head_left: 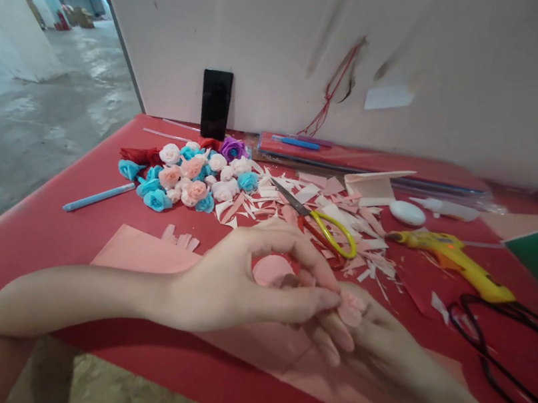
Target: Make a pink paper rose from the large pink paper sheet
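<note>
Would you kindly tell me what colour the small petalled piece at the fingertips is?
The small petalled piece is light pink, best seen in the head view.

Can't read any txt, nos., brands or signs here tbh. Tried the yellow glue gun (480, 277), w/ a tiny dark mark (503, 294) nr the handle end, too blurry to make out. Can't get anything off the white strip (389, 98) or black phone (215, 104) either, fwiw.
</note>
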Available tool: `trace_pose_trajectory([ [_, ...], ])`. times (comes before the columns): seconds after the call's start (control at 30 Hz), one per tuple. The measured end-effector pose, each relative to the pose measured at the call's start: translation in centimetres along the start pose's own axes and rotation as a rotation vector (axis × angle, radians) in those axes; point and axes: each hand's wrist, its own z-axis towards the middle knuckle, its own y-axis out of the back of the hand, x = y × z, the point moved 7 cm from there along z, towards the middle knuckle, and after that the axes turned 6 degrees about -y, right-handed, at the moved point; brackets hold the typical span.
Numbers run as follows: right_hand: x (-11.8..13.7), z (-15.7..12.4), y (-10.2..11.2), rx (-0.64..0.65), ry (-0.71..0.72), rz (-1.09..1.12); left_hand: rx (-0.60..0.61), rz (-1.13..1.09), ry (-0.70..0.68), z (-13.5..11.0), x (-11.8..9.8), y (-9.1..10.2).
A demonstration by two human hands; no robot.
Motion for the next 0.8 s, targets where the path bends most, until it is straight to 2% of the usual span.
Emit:
trace_pose_trajectory([
  [0.3,0.3,0.3,-0.3,0.007,-0.048,0.057,0.018,-0.11,0.041,0.0,0.3,-0.4],
  [0.57,-1.1,0.4,0.4,0.02,-0.101,0.254,0.089,-0.228,0.1,-0.3,0.3,-0.9],
  [0.8,-1.8,-0.1,0.5,0.045,-0.117,0.376,0.051,-0.16,0.189,-0.2,0.8,-0.5],
])
